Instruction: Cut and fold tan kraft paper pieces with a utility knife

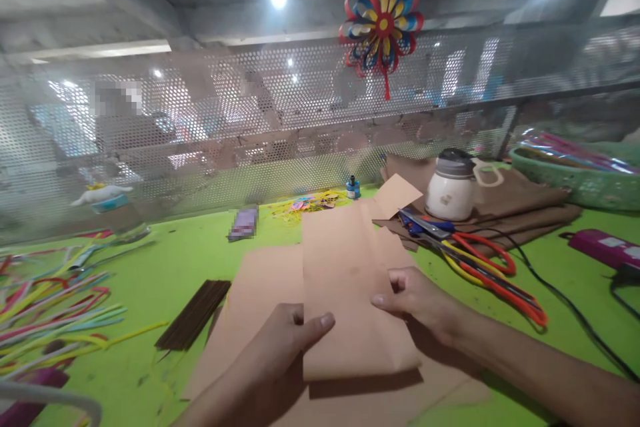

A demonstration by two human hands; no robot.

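A folded sheet of tan paper (345, 274) is held up between my two hands, above more tan paper (270, 267) lying on the green table. My left hand (295, 334) grips its left edge, the thumb on top and the other fingers hidden underneath. On its right edge, my right hand (415, 300) pinches the paper between thumb and fingers. A crease runs down the sheet's right part. Scissors with red handles (480, 247) lie to the right of my right hand. A bundle of dark brown strips (194, 315) rests left of the paper.
Colourful strips (65, 307) spread over the table's left side. Behind the scissors stand a white jug (450, 187) and folded brown material (530, 194). A green basket (580, 177) is at the far right, near a black cable (565, 294). Perforated metal panels (240, 107) line the back.
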